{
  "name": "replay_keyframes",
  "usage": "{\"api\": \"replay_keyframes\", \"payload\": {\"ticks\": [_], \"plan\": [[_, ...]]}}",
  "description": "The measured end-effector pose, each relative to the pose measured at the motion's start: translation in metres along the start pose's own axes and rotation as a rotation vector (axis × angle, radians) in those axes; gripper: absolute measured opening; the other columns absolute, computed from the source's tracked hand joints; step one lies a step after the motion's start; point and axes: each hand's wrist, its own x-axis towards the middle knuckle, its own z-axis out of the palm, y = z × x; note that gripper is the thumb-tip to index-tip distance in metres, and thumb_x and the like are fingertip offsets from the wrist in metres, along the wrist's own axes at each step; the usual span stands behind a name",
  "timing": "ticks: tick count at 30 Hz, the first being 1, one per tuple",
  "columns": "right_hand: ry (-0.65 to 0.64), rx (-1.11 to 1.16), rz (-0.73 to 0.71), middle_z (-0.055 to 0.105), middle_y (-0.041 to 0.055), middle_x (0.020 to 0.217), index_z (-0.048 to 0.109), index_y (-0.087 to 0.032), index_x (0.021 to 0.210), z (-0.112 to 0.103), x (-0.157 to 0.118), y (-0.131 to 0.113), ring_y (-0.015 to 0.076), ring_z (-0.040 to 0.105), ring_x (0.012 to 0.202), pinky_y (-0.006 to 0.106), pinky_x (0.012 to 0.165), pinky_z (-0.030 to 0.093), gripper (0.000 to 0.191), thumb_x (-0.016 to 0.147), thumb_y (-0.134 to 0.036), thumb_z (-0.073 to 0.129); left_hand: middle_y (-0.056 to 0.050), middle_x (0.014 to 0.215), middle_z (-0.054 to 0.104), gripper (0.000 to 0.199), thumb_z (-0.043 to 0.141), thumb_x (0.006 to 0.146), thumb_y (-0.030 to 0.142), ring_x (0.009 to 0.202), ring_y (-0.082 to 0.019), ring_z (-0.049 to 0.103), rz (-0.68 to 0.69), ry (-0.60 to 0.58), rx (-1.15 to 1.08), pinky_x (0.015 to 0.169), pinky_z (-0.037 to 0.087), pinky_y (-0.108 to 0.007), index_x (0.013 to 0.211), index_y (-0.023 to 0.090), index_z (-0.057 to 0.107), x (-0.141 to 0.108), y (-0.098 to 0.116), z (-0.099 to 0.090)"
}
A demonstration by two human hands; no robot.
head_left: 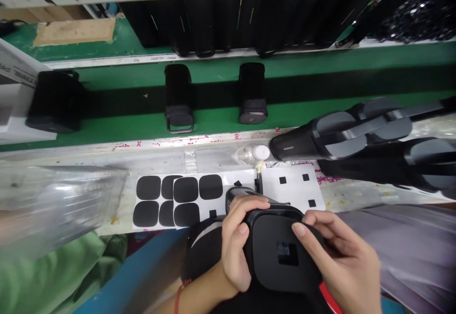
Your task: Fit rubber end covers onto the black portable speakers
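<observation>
The black case (267,273) is at the near side of the scene, just right of the middle, its rounded-square end turned up, with a small dark square on it. The left hand (237,245) grips its left side, fingers curled over the far edge and clamped on the case. The right hand (345,254) is at its far right edge, thumb on the end and index finger bent at the rim; I cannot tell whether these fingers pinch anything. A red band (181,290) circles the left wrist.

Just beyond, on the counter (110,226), two overlapping sheets (228,181) with black rounded squares lie to the left; a white sheet (295,191) with small black squares lies to the right. A bottle (261,152) with a white cap stands behind them, near the tip of a dark long case (297,145) on the right.

Farther off, three black containers (252,93) sit well apart on a green belt (217,98), the left one beside a white box (26,98). At the near left, a green sleeve (53,271) shows below a clear plastic bag (71,200).
</observation>
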Motion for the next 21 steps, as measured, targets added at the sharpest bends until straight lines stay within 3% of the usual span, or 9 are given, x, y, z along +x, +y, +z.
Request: {"api": "replay_keyframes", "payload": {"ticks": [8,21], "plan": [[0.014,0.064,0.023,0.052,-0.0023,0.061,0.060,-0.022,0.070,0.003,0.003,-0.002,0.0105,0.040,0.056,0.020,0.049,0.034,0.030,0.071,-0.046,0.078,-0.005,0.117,0.068,0.040,0.035,0.095,0.035,0.115,-0.028,0.058,-0.002,0.000,-0.005,0.102,0.039,-0.040,0.113,0.024,0.069,0.002,0.000,-0.004],[-0.019,-0.022,-0.088,0.051,-0.0039,0.062,0.060,-0.023,0.071,0.006,0.010,-0.005,0.0093,0.035,0.054,0.022,0.049,0.029,0.026,0.074,-0.044,0.075,-0.007,0.117,0.066,0.039,0.038,0.095,0.038,0.115,-0.028,0.058,-0.026,0.019,-0.048,0.102,0.040,-0.040,0.114,0.022,0.068,0.006,0.000,-0.002]]}}
